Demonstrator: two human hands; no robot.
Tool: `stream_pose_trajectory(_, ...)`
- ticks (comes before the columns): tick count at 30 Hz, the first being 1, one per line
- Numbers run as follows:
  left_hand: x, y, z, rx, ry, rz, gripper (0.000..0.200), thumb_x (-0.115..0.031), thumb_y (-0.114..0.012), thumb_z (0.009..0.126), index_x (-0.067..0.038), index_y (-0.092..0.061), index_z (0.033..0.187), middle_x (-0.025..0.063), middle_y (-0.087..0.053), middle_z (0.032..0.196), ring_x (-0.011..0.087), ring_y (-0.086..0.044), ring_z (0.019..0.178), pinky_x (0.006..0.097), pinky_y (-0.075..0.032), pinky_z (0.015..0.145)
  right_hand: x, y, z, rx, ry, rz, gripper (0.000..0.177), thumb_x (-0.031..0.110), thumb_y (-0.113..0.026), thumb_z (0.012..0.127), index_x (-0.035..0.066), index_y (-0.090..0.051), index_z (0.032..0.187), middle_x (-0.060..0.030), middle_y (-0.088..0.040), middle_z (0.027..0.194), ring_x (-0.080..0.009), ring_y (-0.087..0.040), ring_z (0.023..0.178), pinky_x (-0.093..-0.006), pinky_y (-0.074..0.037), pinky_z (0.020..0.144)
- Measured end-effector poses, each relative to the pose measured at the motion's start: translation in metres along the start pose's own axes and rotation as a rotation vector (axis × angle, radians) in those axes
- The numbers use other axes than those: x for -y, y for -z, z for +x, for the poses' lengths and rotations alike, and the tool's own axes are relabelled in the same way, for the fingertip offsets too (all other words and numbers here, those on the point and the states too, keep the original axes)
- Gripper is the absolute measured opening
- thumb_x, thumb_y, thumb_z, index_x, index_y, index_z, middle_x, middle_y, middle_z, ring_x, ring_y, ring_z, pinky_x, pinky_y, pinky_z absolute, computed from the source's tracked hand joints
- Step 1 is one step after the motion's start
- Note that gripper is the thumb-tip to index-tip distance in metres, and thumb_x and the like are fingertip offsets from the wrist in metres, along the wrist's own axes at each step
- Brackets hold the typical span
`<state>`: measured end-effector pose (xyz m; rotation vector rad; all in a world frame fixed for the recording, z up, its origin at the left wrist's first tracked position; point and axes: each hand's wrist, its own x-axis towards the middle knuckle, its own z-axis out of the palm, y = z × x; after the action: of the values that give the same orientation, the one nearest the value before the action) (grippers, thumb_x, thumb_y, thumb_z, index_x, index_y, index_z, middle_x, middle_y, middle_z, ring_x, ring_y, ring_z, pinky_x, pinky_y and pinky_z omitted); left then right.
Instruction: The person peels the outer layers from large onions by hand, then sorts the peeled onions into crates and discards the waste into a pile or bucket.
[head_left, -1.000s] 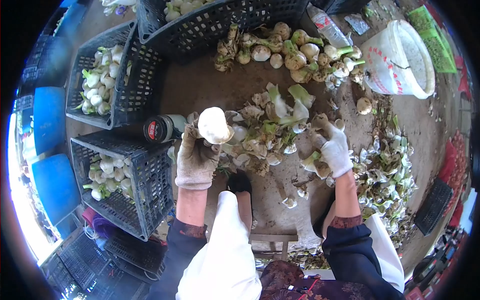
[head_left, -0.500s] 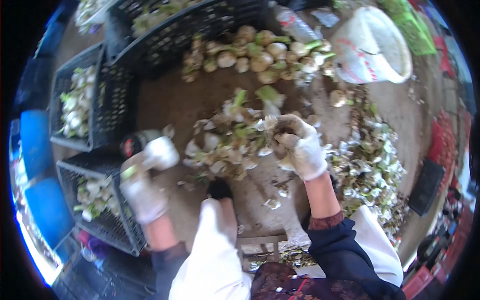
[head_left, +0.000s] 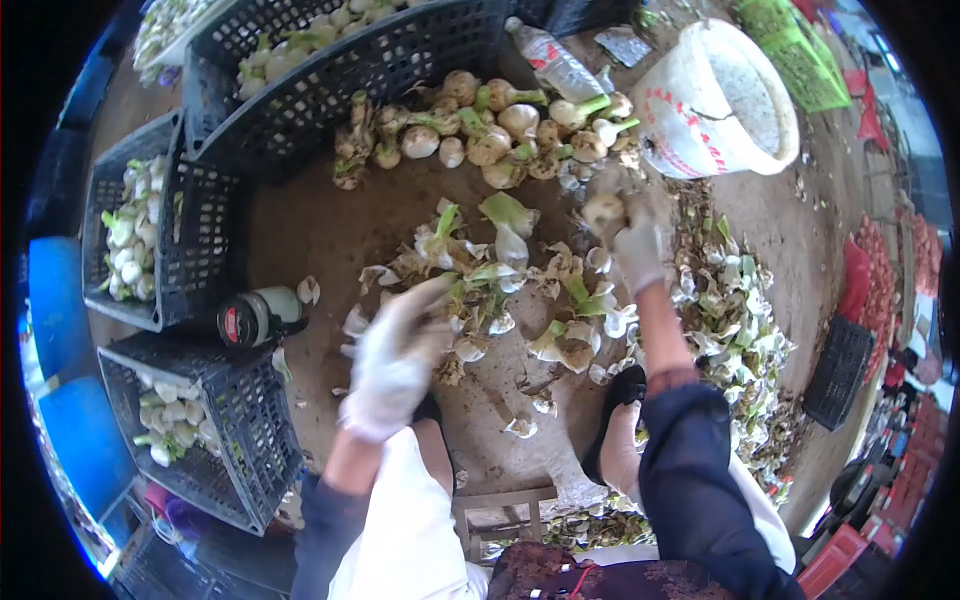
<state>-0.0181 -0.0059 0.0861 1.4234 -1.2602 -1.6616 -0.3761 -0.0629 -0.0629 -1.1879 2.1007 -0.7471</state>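
Note:
My right hand (head_left: pixel 640 247), in a white glove and blurred by motion, is beside the right end of a pile of unpeeled garlic bulbs (head_left: pixel 520 122). It is closed on a garlic bulb (head_left: pixel 603 212) with brownish roots. To the left, my gloved left hand (head_left: pixel 392 365) hangs over the floor with its fingers stretched out and apart, nothing seen in them. Just beyond it lies a heap of garlic peelings (head_left: pixel 470 325), with papery skins and green stem ends, between my feet and the pile.
Black crates of peeled white garlic stand at left (head_left: pixel 205 230), lower left (head_left: pixel 245 430) and far side (head_left: pixel 340 90). A jar (head_left: pixel 262 315) lies near them. A white bucket (head_left: pixel 690 110) and a plastic bottle (head_left: pixel 550 60) are at the back. More peelings (head_left: pixel 745 330) cover the right.
My left hand has come right, from beside the lower left crate to over the floor. My right hand has moved away from the peelings to the pile and now has a bulb.

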Motion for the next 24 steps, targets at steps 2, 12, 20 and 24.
stream_pose_trajectory(2, 0.055, -0.032, 0.025, 0.108, -0.185, 0.149, 0.074, -0.016, -0.072, 0.080, 0.000, -0.034, 0.141, 0.0113, -0.053, 0.126, 0.0203, -0.055, 0.109, 0.0307, -0.045, 0.094, 0.088, -0.010, -0.080, 0.163, 0.210, 0.106, 0.052, 0.011, -0.067, 0.080, 0.003, -0.053, 0.129, -0.0156, -0.064, 0.116, -0.0223, -0.061, 0.107, -0.0300, -0.049, 0.091)
stream_pose_trajectory(12, 0.062, -0.013, 0.011, -0.132, -0.045, -0.223, 0.072, -0.017, -0.079, 0.070, 0.000, -0.042, 0.130, 0.0081, -0.055, 0.116, 0.0171, -0.056, 0.105, 0.0298, -0.047, 0.092, 0.155, -0.069, -0.150, 0.375, 0.157, 0.454, 0.041, 0.019, -0.067, 0.085, -0.004, -0.055, 0.117, -0.0116, -0.065, 0.104, -0.0168, -0.060, 0.090, -0.0302, -0.048, 0.083)
stream_pose_trajectory(20, 0.063, -0.007, 0.004, -0.068, -0.078, -0.355, 0.090, -0.055, -0.080, 0.068, 0.000, -0.044, 0.130, 0.0077, -0.057, 0.116, 0.0158, -0.055, 0.106, 0.0303, -0.046, 0.093, 0.152, -0.071, -0.141, 0.543, 0.075, 0.628, 0.036, 0.019, -0.063, 0.088, -0.003, -0.060, 0.116, -0.0094, -0.066, 0.099, -0.0123, -0.058, 0.088, -0.0285, -0.047, 0.082)
stream_pose_trajectory(24, 0.078, 0.003, 0.002, -0.066, -0.021, -0.412, 0.075, -0.047, -0.077, 0.076, 0.001, -0.048, 0.126, 0.0086, -0.059, 0.111, 0.0155, -0.058, 0.100, 0.0297, -0.049, 0.087, 0.157, -0.075, -0.145, 0.562, 0.054, 0.649, 0.037, 0.021, -0.064, 0.088, -0.003, -0.061, 0.115, -0.0065, -0.066, 0.096, -0.0107, -0.057, 0.085, -0.0283, -0.047, 0.078)
